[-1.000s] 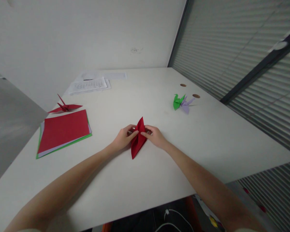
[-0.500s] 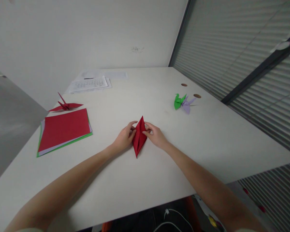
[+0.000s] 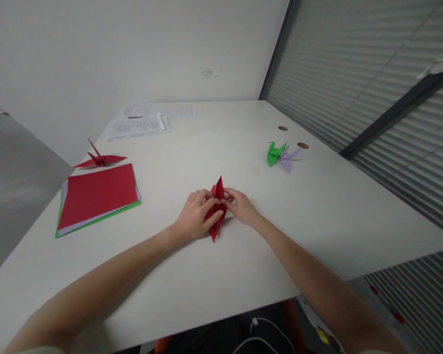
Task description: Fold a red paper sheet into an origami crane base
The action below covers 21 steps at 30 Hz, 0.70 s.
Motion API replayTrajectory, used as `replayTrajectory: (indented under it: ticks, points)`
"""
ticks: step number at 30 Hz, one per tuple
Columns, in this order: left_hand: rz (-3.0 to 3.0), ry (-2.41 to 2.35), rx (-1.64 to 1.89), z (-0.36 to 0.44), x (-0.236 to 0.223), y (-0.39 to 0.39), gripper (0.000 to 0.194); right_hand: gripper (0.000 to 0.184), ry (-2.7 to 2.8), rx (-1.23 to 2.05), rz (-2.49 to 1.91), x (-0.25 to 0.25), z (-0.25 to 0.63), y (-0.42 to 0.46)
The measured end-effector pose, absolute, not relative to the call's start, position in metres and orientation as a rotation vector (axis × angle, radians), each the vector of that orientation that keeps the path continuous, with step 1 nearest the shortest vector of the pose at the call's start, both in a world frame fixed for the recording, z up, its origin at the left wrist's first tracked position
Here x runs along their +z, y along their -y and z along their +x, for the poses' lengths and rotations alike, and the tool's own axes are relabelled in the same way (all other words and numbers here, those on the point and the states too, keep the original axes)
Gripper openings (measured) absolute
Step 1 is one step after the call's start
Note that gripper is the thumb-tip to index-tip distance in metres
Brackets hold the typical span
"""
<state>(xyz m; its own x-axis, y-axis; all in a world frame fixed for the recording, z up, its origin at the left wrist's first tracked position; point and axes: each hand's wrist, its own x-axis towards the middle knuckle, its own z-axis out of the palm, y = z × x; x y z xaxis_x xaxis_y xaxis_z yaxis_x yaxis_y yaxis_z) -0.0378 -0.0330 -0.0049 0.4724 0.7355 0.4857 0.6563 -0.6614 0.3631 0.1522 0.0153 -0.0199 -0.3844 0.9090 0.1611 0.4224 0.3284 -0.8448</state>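
A folded piece of red paper, long and pointed at both ends, lies at the middle of the white table. My left hand covers its left side, thumb laid across the paper and fingers pinching a flap. My right hand pinches the paper's right edge near the upper point. Both hands are closed on the paper. Only the top tip and the lower tip of the paper show between them.
A stack of coloured sheets, red on top, lies at the left. A finished red paper crane stands behind it. A green crane and a lilac crane sit at the right. Printed pages lie at the back.
My left hand has moved right, over the red paper, and now covers much of it. The paper has been folded narrower and its lower tip sits slightly further right.
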Motion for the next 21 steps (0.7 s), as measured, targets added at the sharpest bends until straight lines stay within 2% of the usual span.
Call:
replayTrajectory:
  ticks: [5, 14, 16, 19, 21]
  points:
    - [2.741, -1.205, 0.733, -0.031, -0.008, 0.041, 0.033, 0.029, 1.893, 0.991, -1.191, -0.018, 0.157, -0.020]
    - [2.685, -1.134, 0.811, -0.032, -0.016, 0.040, 0.035, 0.026, 1.724, 1.307, -1.168, -0.011, 0.172, -0.029]
    - [2.530, -1.201, 0.996, -0.033, -0.017, 0.039, 0.047, 0.026, 1.666, 1.253, -1.169, -0.010, 0.170, -0.029]
    - [2.095, -1.298, 1.257, -0.036, -0.016, 0.031, 0.080, 0.027, 1.595, 1.114, -1.072, -0.007, 0.166, -0.028]
    - [1.780, -1.239, 1.239, -0.040, -0.012, 0.023, 0.084, 0.026, 1.605, 1.062, -1.002, -0.004, 0.165, -0.026]
